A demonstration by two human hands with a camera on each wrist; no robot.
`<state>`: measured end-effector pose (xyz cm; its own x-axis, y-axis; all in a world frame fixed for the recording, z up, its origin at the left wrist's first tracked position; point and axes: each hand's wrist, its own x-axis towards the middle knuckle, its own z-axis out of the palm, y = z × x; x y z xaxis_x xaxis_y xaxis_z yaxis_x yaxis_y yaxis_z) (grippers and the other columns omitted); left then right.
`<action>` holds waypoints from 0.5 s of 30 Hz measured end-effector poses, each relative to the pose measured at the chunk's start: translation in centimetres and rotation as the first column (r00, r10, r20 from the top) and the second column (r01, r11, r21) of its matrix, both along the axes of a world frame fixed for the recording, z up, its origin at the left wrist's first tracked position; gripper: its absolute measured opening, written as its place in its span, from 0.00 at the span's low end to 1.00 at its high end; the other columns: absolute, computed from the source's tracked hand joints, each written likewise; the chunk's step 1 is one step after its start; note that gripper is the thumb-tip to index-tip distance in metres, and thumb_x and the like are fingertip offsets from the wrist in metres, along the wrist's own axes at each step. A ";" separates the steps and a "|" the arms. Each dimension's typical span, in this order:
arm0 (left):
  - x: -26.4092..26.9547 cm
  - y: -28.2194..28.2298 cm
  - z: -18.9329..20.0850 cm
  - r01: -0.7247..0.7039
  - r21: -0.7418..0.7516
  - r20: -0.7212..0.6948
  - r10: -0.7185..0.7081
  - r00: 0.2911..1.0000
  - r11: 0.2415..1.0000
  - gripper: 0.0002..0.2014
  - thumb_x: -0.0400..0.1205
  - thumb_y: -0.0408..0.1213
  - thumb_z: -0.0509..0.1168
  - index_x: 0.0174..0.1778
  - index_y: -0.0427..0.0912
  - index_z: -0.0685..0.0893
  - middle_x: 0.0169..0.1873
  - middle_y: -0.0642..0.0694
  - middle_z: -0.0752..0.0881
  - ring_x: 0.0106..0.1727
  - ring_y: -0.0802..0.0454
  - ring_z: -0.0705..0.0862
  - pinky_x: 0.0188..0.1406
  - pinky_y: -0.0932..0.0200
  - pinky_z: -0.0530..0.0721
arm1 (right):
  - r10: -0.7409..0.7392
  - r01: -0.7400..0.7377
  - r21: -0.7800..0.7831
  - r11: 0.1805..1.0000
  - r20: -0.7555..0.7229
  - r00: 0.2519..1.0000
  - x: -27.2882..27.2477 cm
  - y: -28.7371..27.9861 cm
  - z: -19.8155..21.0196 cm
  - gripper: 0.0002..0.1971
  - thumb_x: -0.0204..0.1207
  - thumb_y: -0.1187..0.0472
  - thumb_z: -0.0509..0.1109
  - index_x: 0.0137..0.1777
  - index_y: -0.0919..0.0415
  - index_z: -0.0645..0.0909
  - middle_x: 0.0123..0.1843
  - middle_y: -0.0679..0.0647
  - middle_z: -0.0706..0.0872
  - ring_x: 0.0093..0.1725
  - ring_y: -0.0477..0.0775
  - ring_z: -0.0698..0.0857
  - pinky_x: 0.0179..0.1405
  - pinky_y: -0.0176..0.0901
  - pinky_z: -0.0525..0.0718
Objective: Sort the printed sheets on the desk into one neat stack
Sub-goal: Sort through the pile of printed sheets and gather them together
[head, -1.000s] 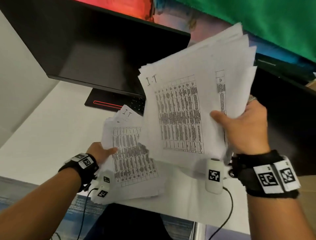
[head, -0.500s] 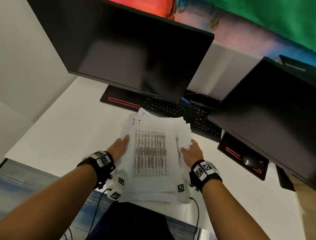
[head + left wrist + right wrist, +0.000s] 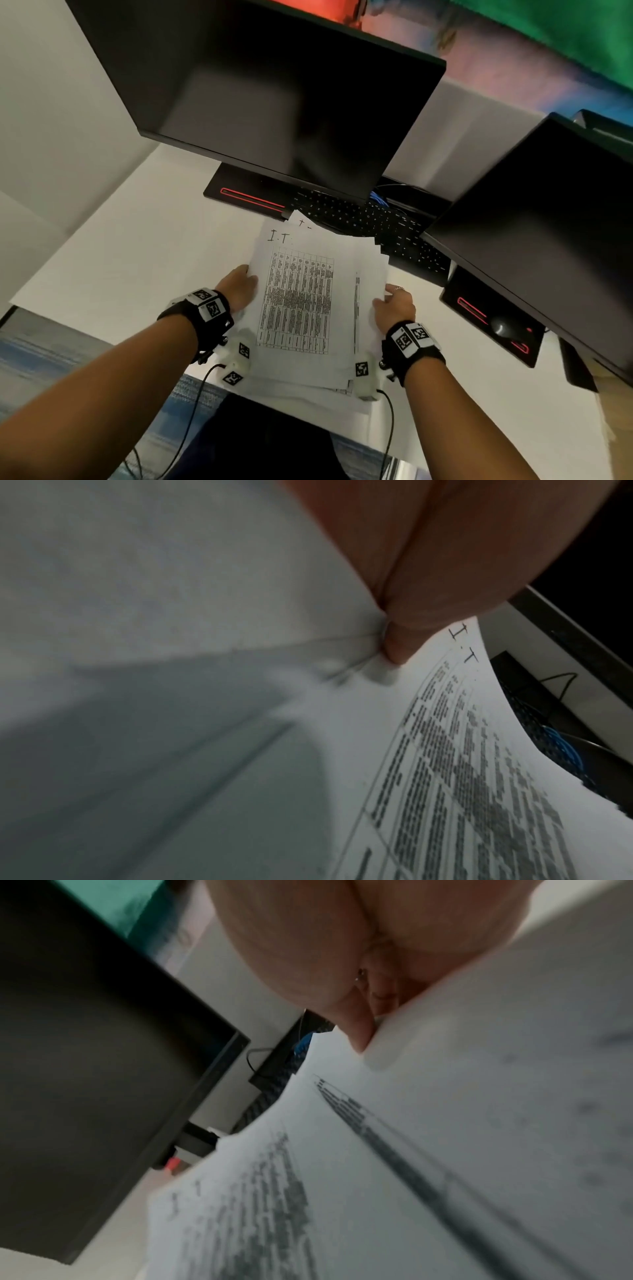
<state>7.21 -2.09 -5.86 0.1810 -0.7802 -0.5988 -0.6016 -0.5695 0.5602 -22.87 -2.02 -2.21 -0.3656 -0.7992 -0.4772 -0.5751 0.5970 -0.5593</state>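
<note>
A pile of printed sheets (image 3: 308, 301) with tables of text lies on the white desk (image 3: 137, 267) right before me, its far and near ends unevenly fanned. My left hand (image 3: 239, 287) presses against the pile's left edge, its fingertips partly under the top sheet. My right hand (image 3: 394, 303) presses against the right edge, thumb lying on the paper. In the left wrist view a fingertip of the left hand (image 3: 394, 645) touches the edge of the top sheet (image 3: 462, 750). In the right wrist view the right hand (image 3: 356, 1031) lies along the sheets (image 3: 377, 1150).
A large dark monitor (image 3: 274, 96) stands behind the pile and a second one (image 3: 548, 222) at the right. A black keyboard (image 3: 370, 219) lies just beyond the sheets. A mouse (image 3: 503, 325) rests on the right monitor's base. Bare desk lies to the left.
One second ago my right hand held a raised bundle of sheets; that bundle now lies on the pile by my left hand. Both hands have come to the pile's sides.
</note>
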 end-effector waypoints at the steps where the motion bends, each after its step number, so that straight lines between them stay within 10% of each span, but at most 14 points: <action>1: -0.1 0.2 -0.3 -0.024 -0.002 -0.018 0.024 1.000 1.000 0.15 0.87 0.36 0.54 0.63 0.33 0.79 0.57 0.34 0.86 0.56 0.35 0.85 0.53 0.52 0.78 | -0.026 0.026 -0.045 0.999 0.001 1.000 -0.2 0.1 0.7 0.19 0.80 0.70 0.68 0.72 0.64 0.78 0.65 0.61 0.87 0.64 0.61 0.85 0.57 0.37 0.77; 6: -1.0 0.8 -0.5 -0.077 -0.017 -0.028 0.077 0.997 0.997 0.25 0.79 0.58 0.69 0.59 0.42 0.73 0.46 0.47 0.86 0.46 0.46 0.85 0.41 0.56 0.79 | 0.151 -0.157 -0.135 0.978 -0.052 0.987 0.3 0.3 3.7 0.27 0.82 0.61 0.70 0.80 0.56 0.70 0.65 0.52 0.82 0.66 0.57 0.82 0.69 0.52 0.80; 15: -2.0 0.2 0.1 -0.035 0.046 0.093 0.031 0.995 0.998 0.33 0.81 0.46 0.73 0.74 0.34 0.66 0.67 0.35 0.80 0.66 0.34 0.81 0.58 0.46 0.80 | 0.216 -0.297 -0.182 0.937 -0.368 0.904 0.4 1.1 8.9 0.10 0.84 0.65 0.64 0.63 0.62 0.78 0.53 0.59 0.87 0.54 0.62 0.87 0.48 0.51 0.85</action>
